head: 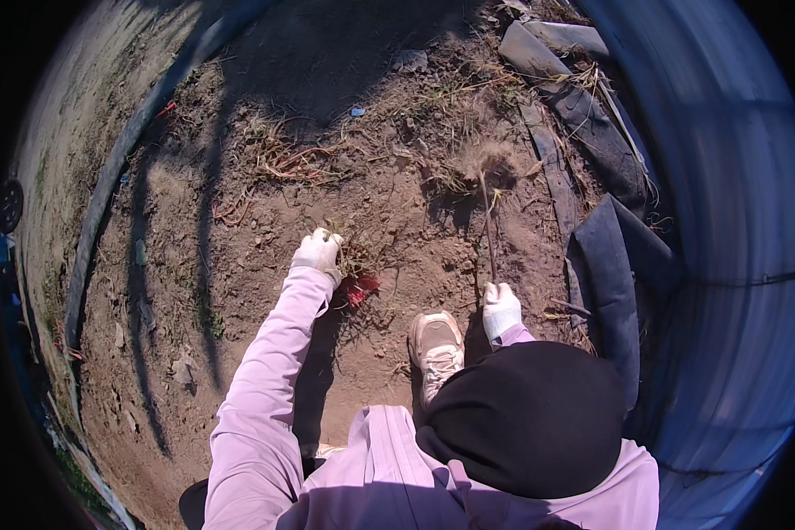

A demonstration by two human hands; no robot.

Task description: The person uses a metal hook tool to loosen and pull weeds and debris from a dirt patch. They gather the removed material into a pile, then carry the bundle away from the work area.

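My left hand (318, 253), in a white glove, is closed on a tuft of dry weeds (352, 257) low over the bare soil. Just below that tuft lies a piece of red netting or shredded plastic (359, 290). In my right hand (501, 309), also gloved in white, is the near end of a thin brown rod (489, 228). It points away from me, and its far end meets a dusty clump of dry roots and grass (493, 165). Whether the rod is a tool's handle or a plain stick I cannot tell.
Folded dark sheeting (606, 265) lies along the right, beside a tall translucent plastic wall (735, 199). A long dark hose or strip (109, 179) curves down the left. Pulled weeds (298, 159) lie ahead. My shoe (436, 348) stands between my hands.
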